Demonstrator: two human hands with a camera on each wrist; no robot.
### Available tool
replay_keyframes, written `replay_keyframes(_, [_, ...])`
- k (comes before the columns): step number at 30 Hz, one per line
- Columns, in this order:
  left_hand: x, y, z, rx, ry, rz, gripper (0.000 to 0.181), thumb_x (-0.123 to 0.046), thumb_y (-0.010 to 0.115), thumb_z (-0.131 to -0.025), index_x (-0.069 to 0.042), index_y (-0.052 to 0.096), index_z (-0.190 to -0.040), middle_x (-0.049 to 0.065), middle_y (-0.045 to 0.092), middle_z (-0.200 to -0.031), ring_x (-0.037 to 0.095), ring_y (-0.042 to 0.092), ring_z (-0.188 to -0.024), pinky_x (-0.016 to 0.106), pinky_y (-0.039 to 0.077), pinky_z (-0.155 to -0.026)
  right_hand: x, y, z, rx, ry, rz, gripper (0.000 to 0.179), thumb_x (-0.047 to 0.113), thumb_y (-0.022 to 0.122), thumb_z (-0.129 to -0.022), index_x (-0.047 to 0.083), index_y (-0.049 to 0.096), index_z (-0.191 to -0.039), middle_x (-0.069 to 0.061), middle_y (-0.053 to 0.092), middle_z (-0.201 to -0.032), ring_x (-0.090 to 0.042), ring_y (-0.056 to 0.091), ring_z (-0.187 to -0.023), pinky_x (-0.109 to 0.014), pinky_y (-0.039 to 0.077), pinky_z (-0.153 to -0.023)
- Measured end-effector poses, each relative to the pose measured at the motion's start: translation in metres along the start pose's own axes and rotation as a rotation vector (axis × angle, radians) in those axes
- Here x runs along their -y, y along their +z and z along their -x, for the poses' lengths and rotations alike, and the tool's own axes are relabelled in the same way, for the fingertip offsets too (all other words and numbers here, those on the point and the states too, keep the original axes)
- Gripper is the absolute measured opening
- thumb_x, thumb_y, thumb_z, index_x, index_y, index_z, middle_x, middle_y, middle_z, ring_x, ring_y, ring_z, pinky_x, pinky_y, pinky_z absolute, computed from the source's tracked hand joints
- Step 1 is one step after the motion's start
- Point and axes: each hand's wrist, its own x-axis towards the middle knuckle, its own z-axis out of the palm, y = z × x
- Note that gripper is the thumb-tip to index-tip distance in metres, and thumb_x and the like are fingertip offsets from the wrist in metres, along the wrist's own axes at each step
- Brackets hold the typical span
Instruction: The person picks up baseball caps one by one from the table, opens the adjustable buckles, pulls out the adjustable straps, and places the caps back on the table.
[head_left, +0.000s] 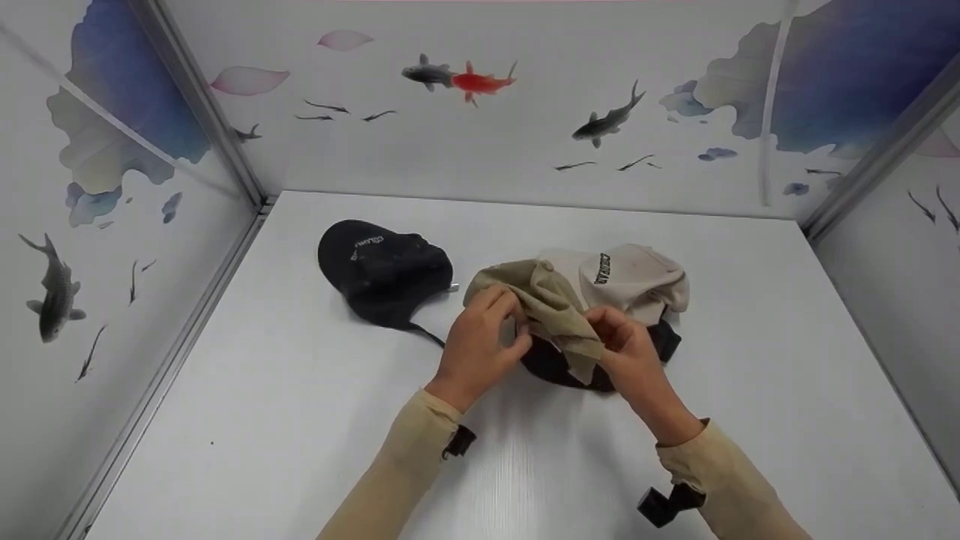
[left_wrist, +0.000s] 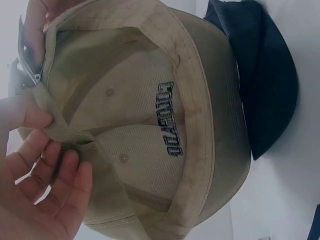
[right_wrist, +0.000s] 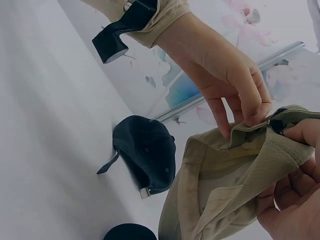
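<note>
Observed at the rear a white panel [head_left: 487, 150] printed with fish and petals, meeting the far edge of a white table [head_left: 240, 427]. Recorded tan sleeves [head_left: 397, 476] on both forearms, reaching in from the near side.

Located the khaki cap [head_left: 551, 296] between both hands, near the middle of the table. Found its opening turned toward the left wrist camera, with the crown creased in the head view. Noted a dark cap [head_left: 386, 274] lying to the left, apart from the khaki cap, strap trailing toward the near side. Noted a light cap [head_left: 637, 285] lying just behind and to the right, partly overlapped by the khaki cap in the head view.

Found the left hand [head_left: 480, 341] pinching the khaki cap's edge between thumb and fingers. Found the right hand [head_left: 626, 356] likewise pinching the strap side, fingers curled beneath. Observed a dark brim [head_left: 555, 364] below the khaki cap; cannot tell to which cap it belongs. Logged black mounts [head_left: 460, 441] at both wrists. Identified raised lettering [left_wrist: 164, 120] inside the khaki cap, and a small buckle [left_wrist: 36, 77] beside the fingers.
</note>
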Motion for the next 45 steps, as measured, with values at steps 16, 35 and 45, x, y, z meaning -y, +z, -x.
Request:
replay_keyframes(16, [0.016,-0.009,-0.006,-0.06,-0.071,-0.059,0.014,-0.005,0.066,-0.085,-0.012,0.055,-0.081,0.002,0.061,-0.129,0.023,0.062,-0.113,0.032,0.055,-0.087,0.001,-0.019,0.001,0.146,-0.05,-0.075,0.026,-0.016,0.054,-0.088,0.006,0.063,-0.098,0.004,0.069,-0.087,-0.005,0.062,-0.078,-0.018,0.052,-0.068])
replay_keyframes(35, [0.012,-0.006,0.002,0.314,-0.268,0.47,0.018,-0.017,0.064,-0.09,-0.007,0.062,-0.106,0.007,0.043,-0.149,0.024,0.049,-0.135,0.04,0.053,-0.102,0.001,-0.003,0.0,0.104,-0.096,0.012,0.018,-0.018,0.052,-0.085,-0.004,0.058,-0.095,0.005,0.064,-0.083,-0.004,0.057,-0.074,-0.017,0.049,-0.064])
replay_keyframes(45, [0.011,-0.004,0.003,0.268,-0.245,0.553,0.011,-0.014,0.064,-0.094,-0.004,0.058,-0.093,0.01,0.05,-0.142,0.023,0.055,-0.127,0.035,0.052,-0.103,0.0,0.002,0.0,0.068,-0.064,0.066,0.01,-0.016,0.055,-0.087,-0.013,0.056,-0.096,0.002,0.067,-0.086,-0.007,0.06,-0.077,-0.019,0.051,-0.066])
